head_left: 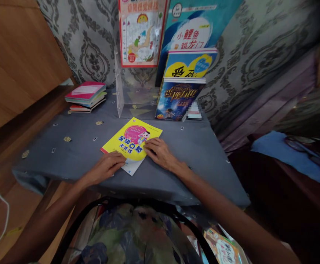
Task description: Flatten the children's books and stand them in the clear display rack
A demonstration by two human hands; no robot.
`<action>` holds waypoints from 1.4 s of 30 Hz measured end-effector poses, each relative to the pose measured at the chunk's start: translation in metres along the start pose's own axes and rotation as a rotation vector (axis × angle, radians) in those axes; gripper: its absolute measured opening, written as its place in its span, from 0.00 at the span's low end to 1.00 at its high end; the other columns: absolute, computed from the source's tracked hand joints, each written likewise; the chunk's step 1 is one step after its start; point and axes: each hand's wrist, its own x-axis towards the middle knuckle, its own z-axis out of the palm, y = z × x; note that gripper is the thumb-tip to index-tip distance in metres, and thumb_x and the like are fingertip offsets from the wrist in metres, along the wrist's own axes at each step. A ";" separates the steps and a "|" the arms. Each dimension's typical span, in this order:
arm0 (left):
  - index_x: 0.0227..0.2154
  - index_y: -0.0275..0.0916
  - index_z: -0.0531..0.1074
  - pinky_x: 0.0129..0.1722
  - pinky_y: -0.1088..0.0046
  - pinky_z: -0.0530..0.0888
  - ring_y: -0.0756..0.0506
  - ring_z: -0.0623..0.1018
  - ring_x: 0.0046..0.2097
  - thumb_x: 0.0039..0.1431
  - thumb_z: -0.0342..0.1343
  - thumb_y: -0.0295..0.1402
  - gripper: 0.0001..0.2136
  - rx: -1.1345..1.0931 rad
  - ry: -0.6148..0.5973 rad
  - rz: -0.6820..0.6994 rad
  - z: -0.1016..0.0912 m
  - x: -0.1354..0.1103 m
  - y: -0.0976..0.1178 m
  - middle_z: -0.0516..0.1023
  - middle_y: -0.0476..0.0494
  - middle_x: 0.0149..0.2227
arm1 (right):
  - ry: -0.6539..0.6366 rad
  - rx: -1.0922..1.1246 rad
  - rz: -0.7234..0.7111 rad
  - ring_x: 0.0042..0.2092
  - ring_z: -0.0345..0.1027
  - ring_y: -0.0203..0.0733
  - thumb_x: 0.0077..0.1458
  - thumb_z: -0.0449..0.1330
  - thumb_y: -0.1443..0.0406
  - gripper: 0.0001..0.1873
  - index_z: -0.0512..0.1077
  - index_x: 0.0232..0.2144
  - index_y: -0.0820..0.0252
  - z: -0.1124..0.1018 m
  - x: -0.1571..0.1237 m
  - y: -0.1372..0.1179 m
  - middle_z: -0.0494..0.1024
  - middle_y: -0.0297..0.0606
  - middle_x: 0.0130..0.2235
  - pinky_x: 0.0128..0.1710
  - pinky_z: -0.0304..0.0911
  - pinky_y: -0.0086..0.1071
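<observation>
A yellow workbook [113, 143] with a pink circle and a cartoon child on its cover lies at a slant on the cloth-covered table. My left hand [111, 164] is at its lower left edge, fingers bent together over the border, with the thumb toward the bottom corner. On the right edge rests my right hand [160, 152]; its fingers are slightly bent and apart, the tips touching the cover. The workbook's lower corner shows white between the hands. What lies under my palms is hidden.
Behind the workbook stands a clear acrylic rack [132, 110] with a dark blue book [173, 97] and several others upright. A stack of books [86, 91] sits at the back left. Grey cloth covers the table [74, 156]. More books [223, 247] are below at right.
</observation>
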 end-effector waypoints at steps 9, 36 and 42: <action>0.40 0.42 0.79 0.49 0.65 0.74 0.46 0.78 0.45 0.70 0.48 0.36 0.13 0.031 0.006 0.098 0.001 0.000 -0.002 0.81 0.44 0.42 | -0.091 -0.085 0.022 0.64 0.58 0.60 0.59 0.63 0.54 0.27 0.72 0.57 0.59 0.014 -0.015 -0.050 0.70 0.53 0.61 0.62 0.56 0.56; 0.35 0.39 0.75 0.41 0.65 0.73 0.42 0.76 0.41 0.68 0.47 0.36 0.13 0.532 0.177 -0.338 -0.004 0.055 -0.025 0.76 0.39 0.39 | -0.014 0.058 0.032 0.53 0.71 0.50 0.60 0.59 0.66 0.14 0.78 0.47 0.57 -0.003 -0.002 -0.008 0.80 0.46 0.50 0.57 0.63 0.50; 0.46 0.39 0.72 0.51 0.61 0.71 0.39 0.74 0.53 0.68 0.48 0.35 0.11 0.519 0.190 -0.227 -0.004 0.108 -0.048 0.76 0.37 0.50 | -0.036 -0.115 0.151 0.62 0.65 0.54 0.63 0.57 0.63 0.16 0.74 0.52 0.58 0.006 0.041 0.001 0.74 0.51 0.58 0.63 0.55 0.57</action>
